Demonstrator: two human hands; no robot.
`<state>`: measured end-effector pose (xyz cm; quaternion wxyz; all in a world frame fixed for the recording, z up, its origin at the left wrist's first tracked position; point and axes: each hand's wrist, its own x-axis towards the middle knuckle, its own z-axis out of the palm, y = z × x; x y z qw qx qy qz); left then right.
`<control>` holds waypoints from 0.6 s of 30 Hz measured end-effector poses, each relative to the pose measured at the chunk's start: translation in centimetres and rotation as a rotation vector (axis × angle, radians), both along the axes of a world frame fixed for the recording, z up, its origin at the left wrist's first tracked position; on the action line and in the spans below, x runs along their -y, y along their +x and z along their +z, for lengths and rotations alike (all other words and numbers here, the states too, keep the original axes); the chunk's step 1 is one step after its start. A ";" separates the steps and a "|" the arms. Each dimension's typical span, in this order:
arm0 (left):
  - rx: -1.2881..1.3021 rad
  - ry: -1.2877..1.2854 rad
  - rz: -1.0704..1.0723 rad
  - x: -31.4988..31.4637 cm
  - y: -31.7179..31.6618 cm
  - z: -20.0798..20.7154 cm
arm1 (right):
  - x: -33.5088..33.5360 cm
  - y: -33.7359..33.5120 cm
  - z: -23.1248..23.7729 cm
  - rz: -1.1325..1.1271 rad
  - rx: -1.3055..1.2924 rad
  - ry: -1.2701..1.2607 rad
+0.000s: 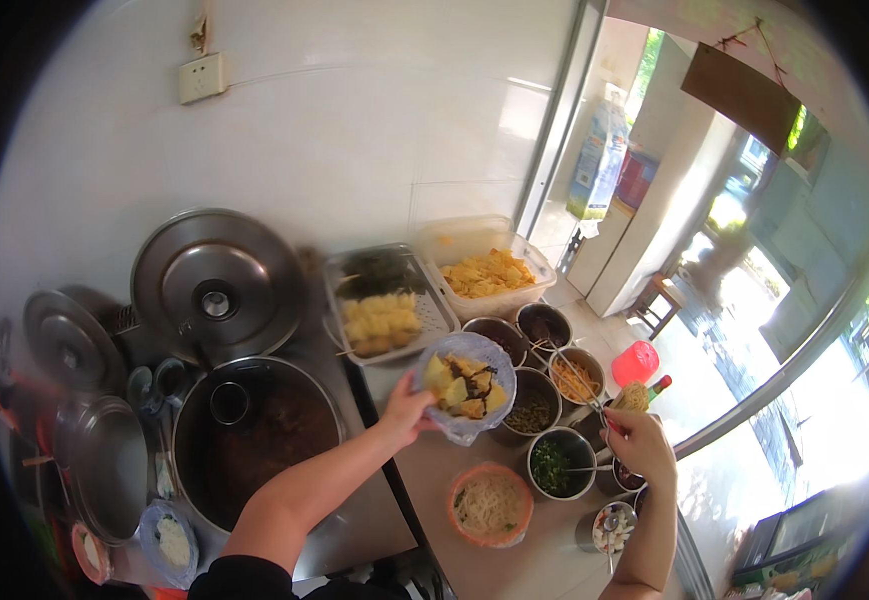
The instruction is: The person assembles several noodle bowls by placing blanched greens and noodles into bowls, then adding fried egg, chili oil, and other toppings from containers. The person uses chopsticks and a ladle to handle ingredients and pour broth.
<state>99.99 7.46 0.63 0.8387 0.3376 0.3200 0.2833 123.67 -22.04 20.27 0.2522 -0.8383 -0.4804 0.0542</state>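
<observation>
My left hand (410, 408) grips the rim of a bowl lined with clear plastic (462, 427), held above the counter. Yellow and brown food pieces (467, 384) with dark strips lie in that bowl. Off to the right, my right hand (643, 442) is closed round the red handle of a long metal utensil (589, 386). Its far end reaches a metal pot of orange shreds (575, 374); whether it is a spoon or tongs I cannot tell. Below the held bowl, an orange bowl of noodles (492, 503) rests on the counter.
Several metal pots of toppings stand close together, one with chopped greens (552, 467). Behind are a tray of skewers (383, 318) and a plastic tub of yellow chips (487, 274). A large pot of dark broth (267, 440) and a big lid (217, 275) occupy the left.
</observation>
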 end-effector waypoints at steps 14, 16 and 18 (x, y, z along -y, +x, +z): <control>-0.102 -0.108 -0.198 6.4 -12.7 -0.2 | -16.3 11.6 -16.4 -0.321 0.158 -0.278; -0.146 -0.096 -0.224 6.6 -13.6 -0.2 | -18.1 11.8 -17.2 -0.330 0.134 -0.341; -0.166 -0.085 -0.194 6.8 -14.3 -0.1 | -19.3 11.8 -17.7 -0.343 0.137 -0.387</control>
